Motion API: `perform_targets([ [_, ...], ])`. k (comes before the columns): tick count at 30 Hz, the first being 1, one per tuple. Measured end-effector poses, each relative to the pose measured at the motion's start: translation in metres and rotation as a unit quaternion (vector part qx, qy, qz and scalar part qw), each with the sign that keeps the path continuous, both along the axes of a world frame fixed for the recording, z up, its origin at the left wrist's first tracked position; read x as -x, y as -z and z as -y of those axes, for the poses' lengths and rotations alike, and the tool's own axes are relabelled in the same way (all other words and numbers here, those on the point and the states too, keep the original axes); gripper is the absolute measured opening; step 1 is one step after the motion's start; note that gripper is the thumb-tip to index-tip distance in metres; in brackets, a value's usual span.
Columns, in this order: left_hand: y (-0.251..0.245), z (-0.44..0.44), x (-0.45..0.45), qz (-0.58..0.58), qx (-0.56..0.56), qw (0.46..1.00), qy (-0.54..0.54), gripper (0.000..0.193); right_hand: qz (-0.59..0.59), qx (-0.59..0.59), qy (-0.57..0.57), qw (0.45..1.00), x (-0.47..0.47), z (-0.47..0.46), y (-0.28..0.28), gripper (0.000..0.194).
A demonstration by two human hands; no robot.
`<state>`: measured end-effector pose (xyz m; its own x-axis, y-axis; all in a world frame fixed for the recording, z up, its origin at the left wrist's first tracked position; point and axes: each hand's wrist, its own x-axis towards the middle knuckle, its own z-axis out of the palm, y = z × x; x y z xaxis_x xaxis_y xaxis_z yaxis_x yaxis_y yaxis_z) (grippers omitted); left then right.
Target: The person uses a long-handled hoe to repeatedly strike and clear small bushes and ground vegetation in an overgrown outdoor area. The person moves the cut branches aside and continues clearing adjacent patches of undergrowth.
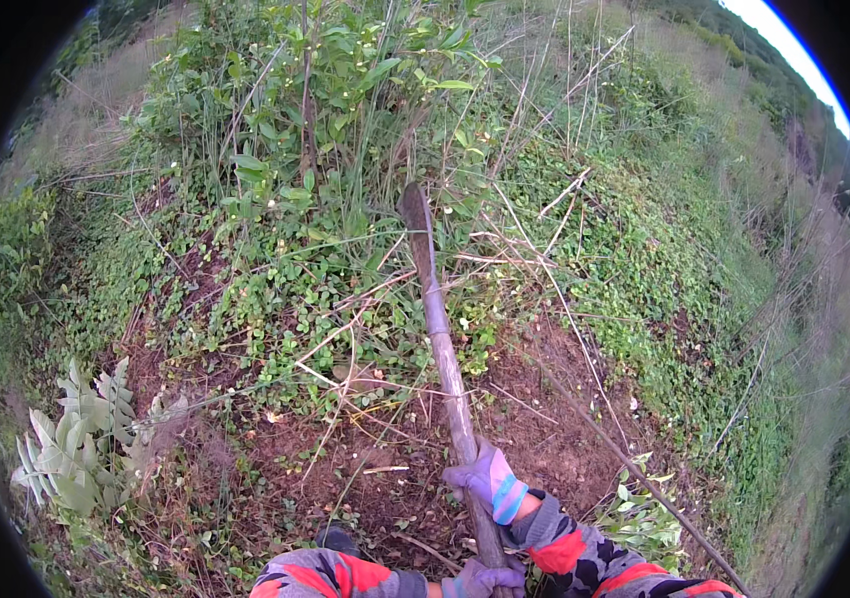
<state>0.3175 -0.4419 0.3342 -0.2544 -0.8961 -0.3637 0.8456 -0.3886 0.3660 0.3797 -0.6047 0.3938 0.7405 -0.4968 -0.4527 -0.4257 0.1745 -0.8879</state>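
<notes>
A long-handled brush hook with a dark, worn metal blade (419,224) reaches away from me. Its socket fits over a rough wooden handle (455,392). My right hand (481,480), in a purple glove with a pink and blue cuff, is wrapped around the middle of the handle. Lower down, at the picture's bottom edge, my left hand (483,579) grips the handle near its end, partly cut off by the frame. The blade tip lies against the foot of a leafy shrub (313,112) with tall grass stems around it.
Cut dry stalks (354,321) lie over low green ground cover. Reddish bare soil (544,396) slopes below. A long thin stick (627,460) crosses at right. Pale fern-like leaves (77,441) stand at left. A dark shoe (337,540) shows beside my left sleeve.
</notes>
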Motion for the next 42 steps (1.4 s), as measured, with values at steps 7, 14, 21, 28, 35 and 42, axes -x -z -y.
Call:
perform_targets([
  [7, -0.077, 0.138, -0.123, 0.229, 0.196, 0.953, -0.012, 0.026, 0.218, 0.211, 0.112, 0.946, -0.038, 0.083, -0.154, 0.029],
  [14, -0.054, 0.188, -0.147, 0.217, 0.169, 0.957, -0.087, 0.019, 0.192, 0.245, 0.131, 0.941, -0.095, 0.145, -0.126, 0.028],
  [21, 0.04, 0.07, 0.027, 0.011, -0.195, 0.98, 0.041, 0.02, -0.124, 0.103, -0.023, 0.987, 0.053, 0.09, 0.123, 0.02],
  [28, -0.012, 0.028, 0.001, 0.106, -0.09, 0.987, 0.083, 0.022, 0.039, -0.152, 0.19, 0.969, 0.07, 0.041, 0.005, 0.009],
  [35, -0.092, 0.097, -0.168, 0.643, 0.083, 0.742, 0.173, 0.049, 0.336, -0.085, 0.35, 0.87, 0.014, 0.072, -0.083, 0.012],
  [42, -0.048, 0.004, -0.166, 0.419, -0.076, 0.904, -0.039, 0.032, 0.179, -0.125, 0.158, 0.963, -0.089, 0.016, -0.043, 0.004],
])
